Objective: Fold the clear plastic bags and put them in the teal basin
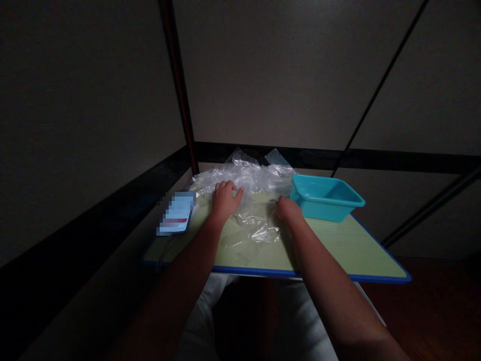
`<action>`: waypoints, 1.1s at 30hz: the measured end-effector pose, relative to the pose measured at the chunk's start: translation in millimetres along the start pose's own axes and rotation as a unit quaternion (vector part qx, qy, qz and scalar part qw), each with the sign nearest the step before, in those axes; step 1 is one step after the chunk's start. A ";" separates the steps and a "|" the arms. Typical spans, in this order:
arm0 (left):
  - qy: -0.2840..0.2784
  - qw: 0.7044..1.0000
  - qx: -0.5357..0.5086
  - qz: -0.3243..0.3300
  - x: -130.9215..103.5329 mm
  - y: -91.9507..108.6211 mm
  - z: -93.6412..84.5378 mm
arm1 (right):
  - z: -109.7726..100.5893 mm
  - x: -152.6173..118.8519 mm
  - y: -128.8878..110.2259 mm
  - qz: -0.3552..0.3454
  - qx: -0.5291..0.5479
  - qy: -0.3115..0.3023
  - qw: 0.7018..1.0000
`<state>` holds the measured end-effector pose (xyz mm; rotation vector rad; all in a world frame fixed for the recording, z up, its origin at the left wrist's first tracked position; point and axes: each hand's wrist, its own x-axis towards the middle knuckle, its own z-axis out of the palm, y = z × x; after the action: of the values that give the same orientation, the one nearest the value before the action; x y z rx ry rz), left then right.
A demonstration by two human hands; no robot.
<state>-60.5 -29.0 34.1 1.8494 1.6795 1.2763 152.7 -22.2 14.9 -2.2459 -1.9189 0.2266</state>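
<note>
A clear plastic bag [261,231] lies crumpled and flat between my two hands, close to the near side of the table. My left hand [225,200] rests at its left upper part, thumb spread away from the bent fingers, nothing visibly gripped. At the bag's right side my right hand [288,208] is closed, fingers curled in on the plastic edge; the fingertips are hidden behind the hand. Just beyond my hands spreads a heap of similar clear plastic bags [244,173], reaching the far edge of the table.
A turquoise plastic basin [325,206] stands to the right of my right hand. On the left is a phone [176,215] with a lit, blurred screen and a cable. The pale green table [361,250] has a blue rim. Panelled walls close in behind and left.
</note>
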 end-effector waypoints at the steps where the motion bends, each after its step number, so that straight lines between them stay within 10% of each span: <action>1: -0.019 0.998 0.026 0.057 -3.9 2.2 2.2 | 0.1 -0.2 -0.1 -0.003 -0.001 -0.001 1.000; 7: -0.309 0.922 0.051 0.230 -28.7 3.8 24.1 | -1.6 -0.6 1.2 -0.012 -0.005 -0.010 1.000; 14: -0.386 0.892 0.116 0.205 -37.3 0.9 30.1 | -5.8 -4.1 1.8 -0.004 -0.026 -0.019 0.999; 18: -0.355 0.901 0.109 0.225 -34.6 4.0 25.9 | -4.2 -1.5 4.2 -0.006 -0.036 -0.027 0.999; 25: -0.126 0.959 0.116 0.228 -20.4 3.5 26.0 | -5.0 4.7 5.3 -0.093 0.000 -0.018 0.995; 33: -0.143 0.964 0.110 0.194 -14.3 -9.1 33.1 | -14.6 -4.9 -3.9 -0.262 0.106 0.008 0.959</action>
<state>-38.9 -29.6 3.9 2.4532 1.3963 0.9130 151.6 -27.0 30.1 -1.5352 -2.2690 0.3146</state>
